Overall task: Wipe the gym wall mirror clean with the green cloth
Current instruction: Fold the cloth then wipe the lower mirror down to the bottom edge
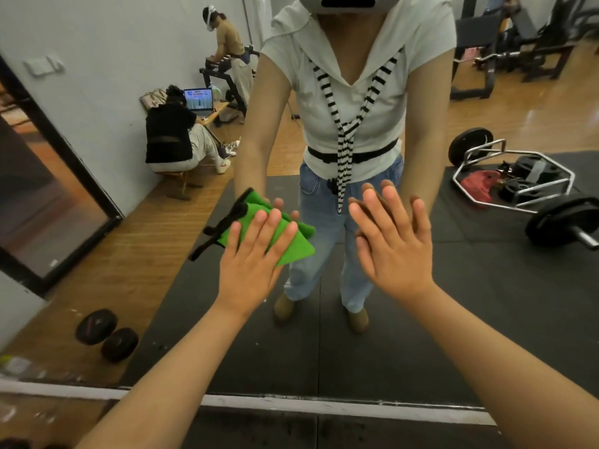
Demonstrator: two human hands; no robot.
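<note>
The wall mirror (421, 319) fills most of the head view and shows my own reflection. My left hand (252, 257) lies flat, fingers spread, pressing a folded green cloth (291, 247) against the glass at centre left. A black strap or handle (220, 228) sticks out from the cloth's left side. My right hand (395, 244) rests open and flat on the mirror, just right of the cloth, meeting its own reflected fingers. It holds nothing.
The mirror's pale bottom frame (324, 405) runs across the lower view above a dark floor mat. Reflected in the glass are two dark weight plates (107, 335) at left, a hex barbell with plates (518, 186) at right, and two other people at the back left.
</note>
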